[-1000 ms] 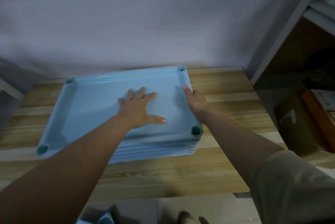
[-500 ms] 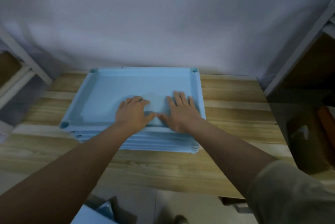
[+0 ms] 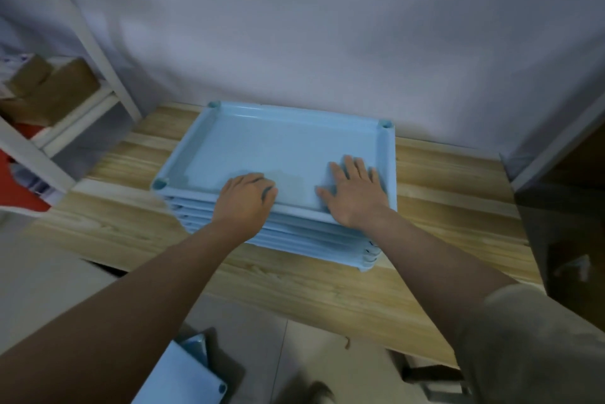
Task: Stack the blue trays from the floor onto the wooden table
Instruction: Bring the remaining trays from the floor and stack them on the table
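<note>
A stack of several light blue trays (image 3: 281,142) stands on the wooden table (image 3: 320,292), against the white wall. My left hand (image 3: 245,197) rests on the near rim of the top tray with its fingers bent down onto the tray floor. To its right, my right hand (image 3: 355,191) lies flat with fingers spread on the tray floor near the right wall. Another blue tray (image 3: 183,380) lies on the floor below the table's front edge, partly hidden by my left forearm.
A white shelf frame (image 3: 82,43) with cardboard boxes (image 3: 49,89) stands at the left of the table. A dark cabinet or box (image 3: 563,223) borders the table at the right. Grey floor tiles show below the table's front edge.
My hands have moved apart on the top tray: the right one slid toward the right wall and the left one's fingers bent. The view has shifted, showing more of the left shelf.
</note>
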Demonstrator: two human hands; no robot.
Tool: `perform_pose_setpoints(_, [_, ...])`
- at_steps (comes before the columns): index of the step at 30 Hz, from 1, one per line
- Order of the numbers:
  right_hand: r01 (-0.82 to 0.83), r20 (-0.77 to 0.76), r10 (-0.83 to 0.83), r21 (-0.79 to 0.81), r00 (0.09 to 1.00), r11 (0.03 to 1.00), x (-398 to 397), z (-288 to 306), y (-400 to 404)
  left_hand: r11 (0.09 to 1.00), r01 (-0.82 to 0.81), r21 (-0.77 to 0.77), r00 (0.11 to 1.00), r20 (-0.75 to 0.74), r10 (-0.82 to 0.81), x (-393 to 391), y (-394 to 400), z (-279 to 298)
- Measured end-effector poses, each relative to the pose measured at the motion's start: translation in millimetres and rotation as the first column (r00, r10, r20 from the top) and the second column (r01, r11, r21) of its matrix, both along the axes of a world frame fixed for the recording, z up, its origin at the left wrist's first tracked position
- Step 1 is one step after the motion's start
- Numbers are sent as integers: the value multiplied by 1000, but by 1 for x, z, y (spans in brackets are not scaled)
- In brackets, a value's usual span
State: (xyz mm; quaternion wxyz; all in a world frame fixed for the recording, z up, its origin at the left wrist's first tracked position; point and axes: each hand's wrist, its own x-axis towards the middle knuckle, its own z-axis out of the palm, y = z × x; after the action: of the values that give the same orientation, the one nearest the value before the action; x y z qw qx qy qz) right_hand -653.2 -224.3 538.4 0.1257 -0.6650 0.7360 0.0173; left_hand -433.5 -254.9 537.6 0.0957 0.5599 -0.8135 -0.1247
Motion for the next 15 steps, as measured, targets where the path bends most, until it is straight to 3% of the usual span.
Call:
perform_pose_setpoints(8, [31, -34, -42, -257, 999, 966, 30, 17, 13, 990, -66, -124, 993, -108, 52, 50, 15, 4])
perform_pose_setpoints(15, [-105, 60, 147, -450, 987, 887, 126, 21, 23, 980, -153, -127, 963, -244, 119, 131, 52, 8])
